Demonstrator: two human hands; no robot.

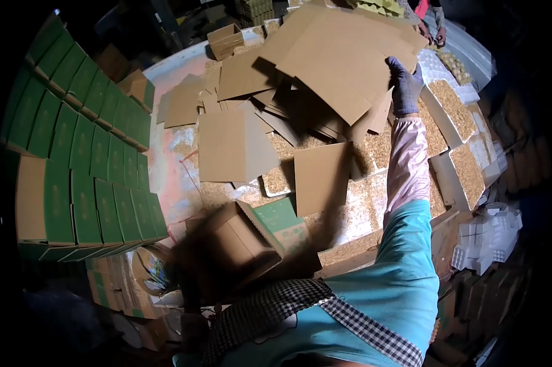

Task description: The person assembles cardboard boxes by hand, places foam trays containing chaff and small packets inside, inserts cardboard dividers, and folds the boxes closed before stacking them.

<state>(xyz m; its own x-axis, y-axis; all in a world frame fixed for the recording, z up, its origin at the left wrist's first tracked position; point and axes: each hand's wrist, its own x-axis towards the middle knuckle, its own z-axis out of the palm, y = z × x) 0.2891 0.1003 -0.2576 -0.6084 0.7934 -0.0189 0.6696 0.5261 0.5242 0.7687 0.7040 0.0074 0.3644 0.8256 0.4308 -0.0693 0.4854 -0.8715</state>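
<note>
My right hand [406, 88], in a grey glove, grips the right edge of a large flat cardboard sheet [337, 58], its thumb on top. The sheet is tilted above a pile of smaller cardboard pieces and casts a dark shadow on them. An open cardboard box [242, 235] stands close to my body, tilted, its inside partly lit. A dark shape left of this box may be my left arm; deep shadow hides the hand and its fingers. Between box and sheet, a cardboard piece [320, 177] leans near a green printed carton [283, 220].
Green cartons [83, 128] are stacked in rows at the left. White trays of brown husk-like filling [450, 110] line the right side. White moulded trays [489, 237] lie lower right. Another person's hands [436, 38] are at the far right, near a tray of round things [455, 66].
</note>
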